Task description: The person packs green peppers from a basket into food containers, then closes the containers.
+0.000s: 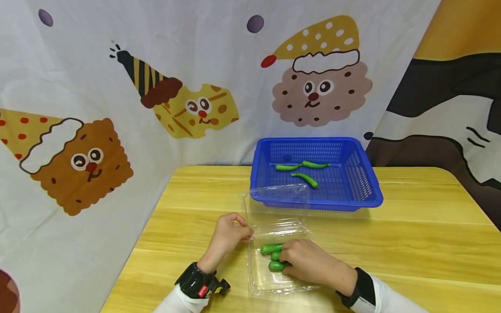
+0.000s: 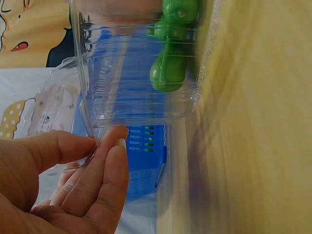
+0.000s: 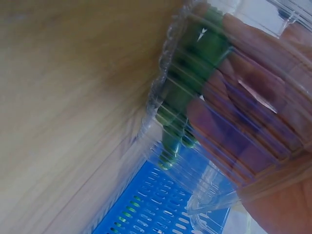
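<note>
A clear plastic clamshell box [image 1: 256,278] lies on the table with its lid [image 1: 274,200] folded back. My left hand [image 1: 231,232] pinches the box's rim between thumb and fingers at the hinge-side left corner; the left wrist view shows this grip closely. Inside the box lie several slender green vegetables [image 1: 270,248], smooth and pepper-like, side by side. My right hand [image 1: 313,263] reaches down into the box, its fingers and thumb curled about the ends of the vegetables. Through the clear wall in the right wrist view, the fingers grip a green vegetable [image 3: 197,63].
Behind the box stands a blue perforated basket [image 1: 313,202], overlapped by the lid. Three more green vegetables [image 1: 307,179] lie in it. The wooden table [image 1: 188,200] meets a cloth backdrop [image 1: 219,52] with cartoon prints.
</note>
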`<state>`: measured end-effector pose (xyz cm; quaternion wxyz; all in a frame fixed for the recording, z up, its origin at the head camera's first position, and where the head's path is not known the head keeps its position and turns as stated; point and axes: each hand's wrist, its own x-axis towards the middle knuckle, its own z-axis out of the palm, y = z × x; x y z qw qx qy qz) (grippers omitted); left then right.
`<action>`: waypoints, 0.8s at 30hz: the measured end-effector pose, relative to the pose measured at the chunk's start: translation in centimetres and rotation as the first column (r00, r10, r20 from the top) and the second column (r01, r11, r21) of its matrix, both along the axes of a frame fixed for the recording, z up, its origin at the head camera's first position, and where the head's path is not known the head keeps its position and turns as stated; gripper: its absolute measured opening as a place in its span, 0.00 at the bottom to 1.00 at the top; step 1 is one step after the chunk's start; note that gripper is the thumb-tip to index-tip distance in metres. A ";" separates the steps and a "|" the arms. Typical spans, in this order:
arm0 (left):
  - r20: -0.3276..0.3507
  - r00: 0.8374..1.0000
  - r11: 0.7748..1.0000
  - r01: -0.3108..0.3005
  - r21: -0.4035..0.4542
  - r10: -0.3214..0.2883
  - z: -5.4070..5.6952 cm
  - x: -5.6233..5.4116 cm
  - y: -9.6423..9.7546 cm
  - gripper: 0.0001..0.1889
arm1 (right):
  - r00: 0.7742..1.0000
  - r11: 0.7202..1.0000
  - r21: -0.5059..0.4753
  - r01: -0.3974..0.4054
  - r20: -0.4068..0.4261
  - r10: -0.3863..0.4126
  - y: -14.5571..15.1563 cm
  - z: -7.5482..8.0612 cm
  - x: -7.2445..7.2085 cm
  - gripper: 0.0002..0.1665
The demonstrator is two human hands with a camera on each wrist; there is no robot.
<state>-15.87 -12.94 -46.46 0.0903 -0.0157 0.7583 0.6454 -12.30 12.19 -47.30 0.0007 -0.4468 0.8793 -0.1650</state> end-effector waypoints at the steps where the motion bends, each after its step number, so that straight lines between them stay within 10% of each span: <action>1: 0.000 1.000 1.000 0.001 0.003 -0.001 0.0 0.0 0.0 0.09 | 1.000 1.000 0.000 0.003 0.004 -0.003 0.0 0.0 0.0 0.11; 13: 0.004 1.000 1.000 0.013 -0.012 -0.013 -0.5 0.1 -0.1 0.09 | 0.999 0.999 -0.030 0.018 -0.038 -0.019 0.7 0.8 0.0 0.11; 24: -0.007 1.000 1.000 0.005 0.005 -0.005 -0.3 0.3 -0.1 0.09 | 0.995 0.982 -0.186 -0.023 -0.095 0.005 2.2 5.0 -1.2 0.06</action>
